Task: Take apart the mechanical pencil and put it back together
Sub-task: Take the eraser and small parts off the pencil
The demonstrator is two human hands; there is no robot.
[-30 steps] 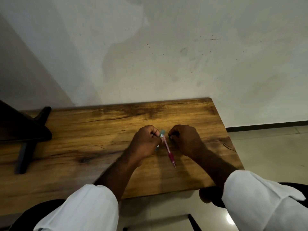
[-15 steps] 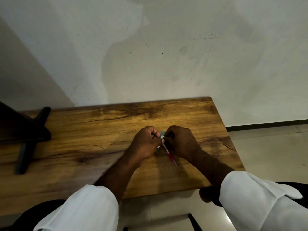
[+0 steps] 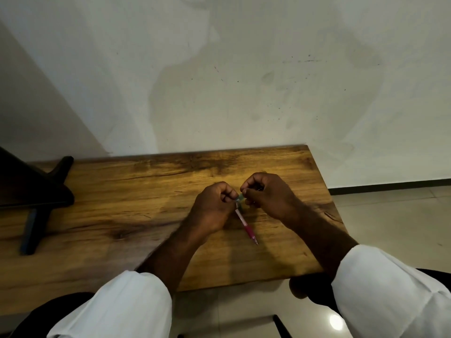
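One pencil (image 3: 245,224), top between left hand (image 3: 214,208), right hand (image 3: 268,196)

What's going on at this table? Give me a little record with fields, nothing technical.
Setting: wooden table against a pale wall
Item: mechanical pencil, pink, tip pointing toward the person
Left hand: grips the pencil's upper end
Right hand: pinches the teal end piece
Pencil pose: tilted, tip low; contact with the table unclear
Also there: dark stand at left

Wooden table (image 3: 146,191) against stained wall (image 3: 244,81), tiled floor (image 3: 395,215).
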